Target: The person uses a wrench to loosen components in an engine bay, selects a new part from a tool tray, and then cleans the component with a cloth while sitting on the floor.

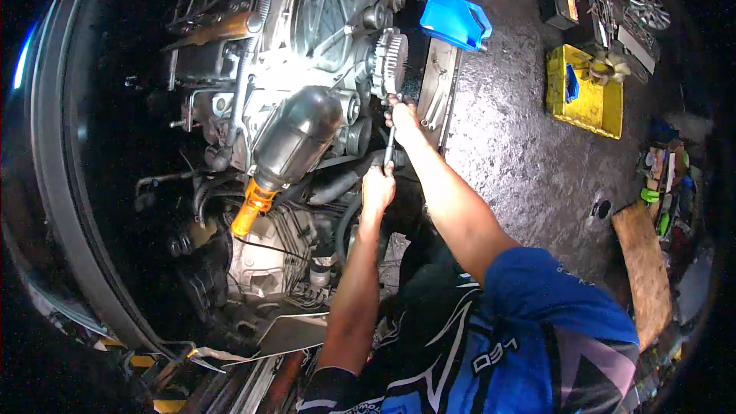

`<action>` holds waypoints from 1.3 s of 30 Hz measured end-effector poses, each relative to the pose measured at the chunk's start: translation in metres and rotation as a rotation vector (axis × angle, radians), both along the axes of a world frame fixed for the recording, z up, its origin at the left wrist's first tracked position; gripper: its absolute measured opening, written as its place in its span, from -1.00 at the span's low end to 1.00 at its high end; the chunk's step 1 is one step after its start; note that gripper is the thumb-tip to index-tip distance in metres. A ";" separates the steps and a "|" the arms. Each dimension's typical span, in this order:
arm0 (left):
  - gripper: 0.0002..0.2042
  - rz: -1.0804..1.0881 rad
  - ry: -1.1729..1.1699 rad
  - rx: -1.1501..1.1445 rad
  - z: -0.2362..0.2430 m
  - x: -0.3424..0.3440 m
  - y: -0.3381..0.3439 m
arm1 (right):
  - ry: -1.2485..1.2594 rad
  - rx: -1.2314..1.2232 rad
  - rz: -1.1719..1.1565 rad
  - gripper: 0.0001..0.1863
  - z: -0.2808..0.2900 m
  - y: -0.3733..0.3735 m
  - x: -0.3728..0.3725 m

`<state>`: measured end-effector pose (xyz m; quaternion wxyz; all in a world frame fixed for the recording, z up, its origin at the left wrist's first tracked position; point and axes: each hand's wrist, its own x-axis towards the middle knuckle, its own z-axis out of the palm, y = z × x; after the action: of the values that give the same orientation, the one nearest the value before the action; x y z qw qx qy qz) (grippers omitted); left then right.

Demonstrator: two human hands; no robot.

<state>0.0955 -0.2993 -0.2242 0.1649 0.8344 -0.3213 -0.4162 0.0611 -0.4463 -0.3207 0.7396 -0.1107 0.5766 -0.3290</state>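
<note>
My left hand [378, 188] is closed around the lower end of a slim metal wrench [390, 146]. Its shaft runs up to my right hand [404, 119], whose fingers are curled around the upper end. That end meets the engine just below a round finned fan clutch [391, 61]; my fingers hide the exact contact. Behind the hands is the engine front with its ribbed dark cover [337, 15] and a pulley [357, 138]. A caged work lamp with an orange handle [251, 207] rests against the engine to the left of my hands, and bright light falls on the cover.
A metal ledge [437, 77] right of the engine carries spanners [437, 107] and a blue tray [455, 20]. On the wet dark floor stand a yellow crate [586, 111], a battery [558, 4] and a wooden board [642, 276]. The vehicle's frame curves along the left.
</note>
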 end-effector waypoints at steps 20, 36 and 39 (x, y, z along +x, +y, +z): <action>-0.32 0.015 0.190 0.157 -0.088 0.009 0.019 | 0.031 -0.237 0.340 -0.73 -0.014 0.017 0.003; -0.59 0.294 0.114 -0.097 0.159 -0.024 0.217 | 0.293 0.066 0.156 -0.29 -0.041 0.149 -0.002; -0.63 0.348 0.137 -0.210 0.192 -0.031 0.277 | 0.550 0.001 0.191 -0.26 -0.076 0.138 0.000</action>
<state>0.0648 -0.0224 -0.0318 0.3419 0.8253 -0.2019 -0.4014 0.0612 -0.3079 -0.3963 0.5830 -0.2492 0.7428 -0.2152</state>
